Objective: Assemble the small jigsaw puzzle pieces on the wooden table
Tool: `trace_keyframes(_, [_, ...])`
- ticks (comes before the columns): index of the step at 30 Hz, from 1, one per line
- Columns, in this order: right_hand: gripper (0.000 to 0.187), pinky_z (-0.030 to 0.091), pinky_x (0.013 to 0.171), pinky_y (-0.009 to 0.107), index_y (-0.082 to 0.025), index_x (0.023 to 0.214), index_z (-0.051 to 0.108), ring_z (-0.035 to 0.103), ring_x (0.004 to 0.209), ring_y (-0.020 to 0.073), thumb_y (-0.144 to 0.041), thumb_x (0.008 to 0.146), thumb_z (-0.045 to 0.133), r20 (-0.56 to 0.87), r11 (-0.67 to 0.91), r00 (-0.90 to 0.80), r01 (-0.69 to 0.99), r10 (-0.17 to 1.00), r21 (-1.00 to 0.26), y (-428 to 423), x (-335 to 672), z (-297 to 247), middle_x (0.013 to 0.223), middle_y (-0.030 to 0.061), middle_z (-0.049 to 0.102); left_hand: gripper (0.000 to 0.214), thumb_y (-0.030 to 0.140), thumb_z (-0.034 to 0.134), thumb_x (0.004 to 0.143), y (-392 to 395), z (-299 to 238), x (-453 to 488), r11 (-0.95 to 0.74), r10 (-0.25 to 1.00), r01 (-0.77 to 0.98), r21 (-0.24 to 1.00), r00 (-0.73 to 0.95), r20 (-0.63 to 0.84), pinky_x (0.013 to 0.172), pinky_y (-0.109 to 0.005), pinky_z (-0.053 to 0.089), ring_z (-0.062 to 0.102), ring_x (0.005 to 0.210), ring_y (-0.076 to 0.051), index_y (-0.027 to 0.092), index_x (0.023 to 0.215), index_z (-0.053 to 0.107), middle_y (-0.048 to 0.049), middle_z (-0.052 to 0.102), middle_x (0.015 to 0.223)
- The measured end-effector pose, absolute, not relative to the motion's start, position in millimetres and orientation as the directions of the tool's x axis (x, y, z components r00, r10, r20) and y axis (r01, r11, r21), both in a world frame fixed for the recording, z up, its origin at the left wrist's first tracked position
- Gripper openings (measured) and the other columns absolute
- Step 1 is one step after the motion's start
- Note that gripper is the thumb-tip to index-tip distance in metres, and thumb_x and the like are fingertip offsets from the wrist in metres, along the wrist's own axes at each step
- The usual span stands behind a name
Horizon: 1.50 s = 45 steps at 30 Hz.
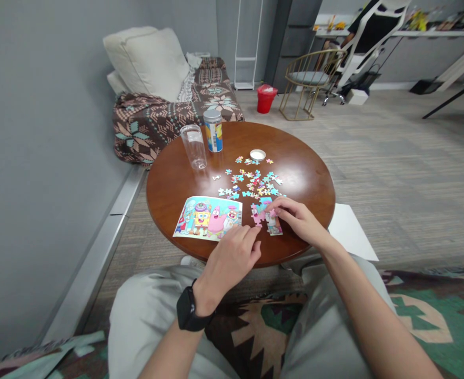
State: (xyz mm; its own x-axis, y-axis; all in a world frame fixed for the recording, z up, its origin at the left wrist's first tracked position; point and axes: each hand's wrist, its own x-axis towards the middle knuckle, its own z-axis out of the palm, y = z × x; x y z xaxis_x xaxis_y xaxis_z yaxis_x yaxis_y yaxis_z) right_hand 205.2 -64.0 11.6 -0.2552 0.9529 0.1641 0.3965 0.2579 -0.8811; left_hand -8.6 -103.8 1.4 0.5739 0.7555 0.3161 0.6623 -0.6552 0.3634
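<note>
My right hand (298, 218) pinches a small pink puzzle piece (272, 213) over a partly joined section of jigsaw puzzle (275, 227). My left hand (234, 255) rests low at the table's near edge, thumb and index finger apart. Its index fingertip touches or nearly touches a pink part of the puzzle (257, 215) at the section's left side. Beside that hand lies a printed reference picture (201, 218) of cartoon characters, its lower right corner partly covered by the hand. Beyond the joined section, loose puzzle pieces (259, 184) are scattered in a heap.
On the round wooden table (306, 173) stand a clear glass (194, 147) and a blue tin (213, 134); a round lid (258, 155) lies near the pieces. A draped sofa (169, 110), a red bin (266, 99) and a gold chair (309, 79) are behind. Someone sits farther back.
</note>
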Motion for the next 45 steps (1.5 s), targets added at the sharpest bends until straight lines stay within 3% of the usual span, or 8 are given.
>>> trace_keyframes(4, [0.024, 0.049, 0.087, 0.037, -0.023, 0.096, 0.071, 0.060, 0.092, 0.0221, -0.035, 0.094, 0.051, 0.179, 0.265, -0.241, 0.400, 0.954, -0.877, -62.6, 205.6, 10.6, 0.096, 0.0058, 0.067, 0.027, 0.012, 0.050, 0.092, -103.1, 1.1, -8.8, -0.660, 0.752, 0.655, 0.368, 0.574, 0.324, 0.083, -0.038, 0.055, 0.064, 0.090, -0.021, 0.015, 0.118, 0.057, -0.0064, 0.066, 0.094])
trace_keyframes(7, [0.025, 0.048, 0.089, 0.037, -0.023, 0.085, 0.071, 0.059, 0.091, 0.0212, -0.031, 0.094, 0.048, 0.234, 0.304, -0.214, 0.403, 0.948, -0.863, -61.2, 207.0, 9.4, 0.091, 0.0060, 0.063, 0.029, 0.012, 0.050, 0.092, -102.3, 0.0, -9.2, -0.670, 0.743, 0.648, 0.362, 0.581, 0.334, 0.082, -0.038, 0.055, 0.064, 0.089, -0.021, 0.015, 0.120, 0.056, -0.0062, 0.066, 0.094])
trace_keyframes(12, [0.024, 0.048, 0.070, 0.032, -0.021, 0.077, 0.066, 0.055, 0.070, 0.0153, -0.030, 0.092, 0.050, 0.196, 0.236, -0.139, 0.394, 0.971, -0.888, -61.8, 208.2, 9.9, 0.082, 0.0031, 0.056, 0.028, 0.012, 0.051, 0.092, -102.1, -1.3, -9.5, -0.668, 0.744, 0.648, 0.366, 0.582, 0.329, 0.082, -0.039, 0.055, 0.064, 0.089, -0.022, 0.014, 0.119, 0.056, -0.0066, 0.065, 0.094])
trace_keyframes(21, [0.030, 0.051, 0.057, 0.029, -0.021, 0.079, 0.063, 0.058, 0.064, 0.0139, -0.050, 0.083, 0.068, 0.140, 0.180, -0.144, 0.315, 0.980, -0.932, -65.6, 201.8, 11.2, 0.090, 0.0054, 0.064, 0.027, 0.013, 0.049, 0.092, -102.6, 0.4, -9.1, -0.654, 0.756, 0.652, 0.384, 0.577, 0.309, 0.084, -0.040, 0.055, 0.064, 0.092, -0.022, 0.015, 0.118, 0.056, -0.0074, 0.066, 0.096])
trace_keyframes(27, [0.037, 0.047, 0.052, 0.027, -0.022, 0.087, 0.056, 0.055, 0.055, 0.0124, -0.055, 0.079, 0.071, 0.080, 0.097, -0.085, 0.231, 0.993, -0.968, -64.5, 200.6, 4.9, 0.068, -0.0021, 0.058, 0.027, 0.012, 0.051, 0.091, -102.1, 1.0, -9.0, -0.658, 0.753, 0.652, 0.377, 0.585, 0.302, 0.085, -0.039, 0.055, 0.064, 0.093, -0.022, 0.014, 0.118, 0.057, -0.0067, 0.066, 0.096])
trace_keyframes(30, [0.039, 0.045, 0.054, 0.027, -0.020, 0.094, 0.063, 0.054, 0.058, 0.0126, -0.054, 0.079, 0.072, 0.116, 0.145, -0.109, 0.313, 0.987, -0.938, -64.9, 200.5, 6.2, 0.070, -0.0003, 0.061, 0.027, 0.012, 0.051, 0.092, -102.1, 1.0, -9.0, -0.656, 0.754, 0.653, 0.379, 0.586, 0.297, 0.085, -0.039, 0.055, 0.064, 0.092, -0.022, 0.014, 0.118, 0.057, -0.0071, 0.066, 0.096])
trace_keyframes(35, [0.030, 0.046, 0.061, 0.029, -0.020, 0.086, 0.075, 0.058, 0.068, 0.0159, -0.049, 0.086, 0.066, 0.136, 0.227, -0.217, 0.482, 0.967, -0.846, -65.4, 202.3, 10.7, 0.082, 0.0053, 0.071, 0.027, 0.012, 0.051, 0.091, -101.8, 2.1, -9.0, -0.658, 0.753, 0.650, 0.381, 0.588, 0.297, 0.084, -0.039, 0.055, 0.064, 0.092, -0.023, 0.013, 0.117, 0.058, -0.0076, 0.067, 0.097])
trace_keyframes(45, [0.027, 0.051, 0.087, 0.036, -0.023, 0.099, 0.078, 0.065, 0.093, 0.0213, -0.037, 0.093, 0.056, 0.204, 0.374, -0.390, 0.432, 0.898, -0.821, -62.3, 202.0, 14.1, 0.097, 0.0075, 0.075, 0.025, 0.014, 0.050, 0.092, -101.0, 1.9, -8.4, -0.678, 0.735, 0.652, 0.339, 0.601, 0.312, 0.083, -0.039, 0.055, 0.064, 0.090, -0.022, 0.014, 0.116, 0.060, -0.0069, 0.066, 0.093])
